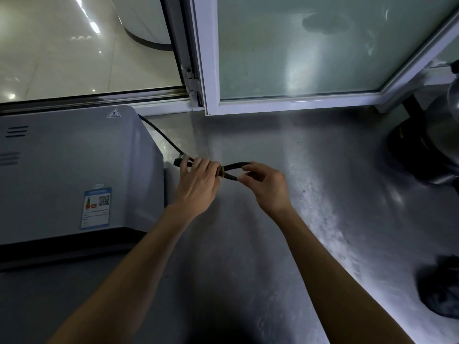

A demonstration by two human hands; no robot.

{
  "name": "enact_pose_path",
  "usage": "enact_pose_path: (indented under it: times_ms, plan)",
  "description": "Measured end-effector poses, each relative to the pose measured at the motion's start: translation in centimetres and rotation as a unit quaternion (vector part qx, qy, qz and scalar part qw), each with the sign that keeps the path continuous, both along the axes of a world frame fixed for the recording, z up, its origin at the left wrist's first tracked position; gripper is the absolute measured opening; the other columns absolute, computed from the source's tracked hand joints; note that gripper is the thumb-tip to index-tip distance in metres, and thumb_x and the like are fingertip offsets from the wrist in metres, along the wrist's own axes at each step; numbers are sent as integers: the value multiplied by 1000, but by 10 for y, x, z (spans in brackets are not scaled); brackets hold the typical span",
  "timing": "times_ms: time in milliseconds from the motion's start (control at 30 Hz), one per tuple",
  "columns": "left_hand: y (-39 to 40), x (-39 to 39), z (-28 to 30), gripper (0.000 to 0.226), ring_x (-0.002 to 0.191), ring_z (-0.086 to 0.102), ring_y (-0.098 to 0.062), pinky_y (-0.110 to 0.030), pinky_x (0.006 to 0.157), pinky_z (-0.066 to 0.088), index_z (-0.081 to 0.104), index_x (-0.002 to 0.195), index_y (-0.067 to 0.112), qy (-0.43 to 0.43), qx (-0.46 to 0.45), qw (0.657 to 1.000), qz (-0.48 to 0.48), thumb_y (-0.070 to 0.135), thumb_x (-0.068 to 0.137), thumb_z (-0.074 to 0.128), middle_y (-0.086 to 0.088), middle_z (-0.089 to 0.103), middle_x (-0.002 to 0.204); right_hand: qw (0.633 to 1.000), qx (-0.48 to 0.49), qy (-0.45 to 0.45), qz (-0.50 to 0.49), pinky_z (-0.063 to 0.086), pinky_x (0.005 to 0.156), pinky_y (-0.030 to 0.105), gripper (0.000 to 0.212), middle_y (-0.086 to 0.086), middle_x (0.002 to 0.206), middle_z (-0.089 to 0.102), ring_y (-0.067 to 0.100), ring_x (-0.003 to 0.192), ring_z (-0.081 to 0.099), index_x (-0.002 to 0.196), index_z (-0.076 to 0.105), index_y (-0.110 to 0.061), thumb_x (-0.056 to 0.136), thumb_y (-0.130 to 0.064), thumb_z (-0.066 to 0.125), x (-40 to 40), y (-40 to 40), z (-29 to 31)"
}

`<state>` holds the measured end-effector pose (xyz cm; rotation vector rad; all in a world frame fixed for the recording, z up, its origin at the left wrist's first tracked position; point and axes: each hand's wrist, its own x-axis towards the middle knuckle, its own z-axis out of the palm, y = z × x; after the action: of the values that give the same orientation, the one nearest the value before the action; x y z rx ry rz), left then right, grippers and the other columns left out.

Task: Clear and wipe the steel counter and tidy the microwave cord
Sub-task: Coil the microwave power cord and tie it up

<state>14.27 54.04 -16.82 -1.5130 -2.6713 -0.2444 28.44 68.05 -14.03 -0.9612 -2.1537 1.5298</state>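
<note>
A grey microwave (74, 175) stands at the left on the steel counter (273, 244). Its black cord (161, 135) runs from the back corner to a folded bundle held above the counter. My left hand (196, 184) grips the bundle near the plug end. A brownish band (221, 171) is wrapped around the bundle just right of that hand. My right hand (265, 184) pinches the looped end of the cord (238, 166).
A white-framed frosted window (298, 50) runs along the back edge, with an open pane at the left. A dark and metal appliance (427, 145) stands at the right. A dark crumpled cloth (439, 289) lies near the right edge.
</note>
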Motion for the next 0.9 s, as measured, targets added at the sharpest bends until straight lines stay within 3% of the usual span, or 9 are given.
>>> enact_pose_path:
  times_ms: [167, 267, 433, 600, 767, 900]
  plan:
    - [9, -6, -12, 39, 107, 55, -21, -50, 108, 32, 59, 109, 20, -25, 20, 999, 30, 49, 91, 40, 3, 60, 103, 999, 2, 31, -20, 53, 86, 18, 28, -20, 100, 65, 1, 94, 66, 112, 73, -11, 86, -17, 76, -12, -2, -15]
    - [13, -10, -24, 32, 107, 54, -22, -48, 109, 31, 58, 110, 19, -21, 33, 998, 39, 42, 93, 44, 2, 59, 104, 999, 1, 42, -28, 55, 85, 22, 27, -11, 102, 69, 4, 93, 67, 111, 73, -11, 85, -17, 78, -19, 1, -25]
    - [20, -17, -39, 24, 109, 54, -21, -48, 112, 29, 58, 113, 19, -31, 59, 996, 55, 27, 93, 46, 1, 59, 106, 997, 19, 58, -36, 56, 86, 28, 26, -11, 108, 69, 5, 95, 67, 108, 74, -8, 84, -19, 78, -28, 4, -42]
    - [19, -29, -51, 29, 129, 46, -21, -49, 115, 24, 55, 123, 19, -41, 70, 995, 54, 24, 94, 53, 0, 58, 123, 997, 54, 50, -34, 55, 89, 24, 30, -1, 125, 66, 3, 97, 66, 112, 73, -4, 85, -16, 77, -40, 2, -57]
    - [13, -33, -69, 33, 140, 37, -24, -50, 114, 27, 54, 132, 16, -66, 65, 993, 76, 27, 102, 46, -3, 53, 137, 995, 46, 49, -74, 56, 92, 31, 22, -8, 120, 66, 5, 102, 67, 108, 75, -6, 87, -7, 73, -57, -3, -73]
    - [6, -29, -74, 39, 144, 30, -29, -52, 111, 32, 53, 137, 13, -74, 72, 989, 107, 25, 103, 40, -10, 45, 149, 995, 25, 44, -83, 56, 92, 32, 23, -1, 116, 69, 3, 101, 67, 109, 73, -7, 86, -1, 70, -69, -10, -82]
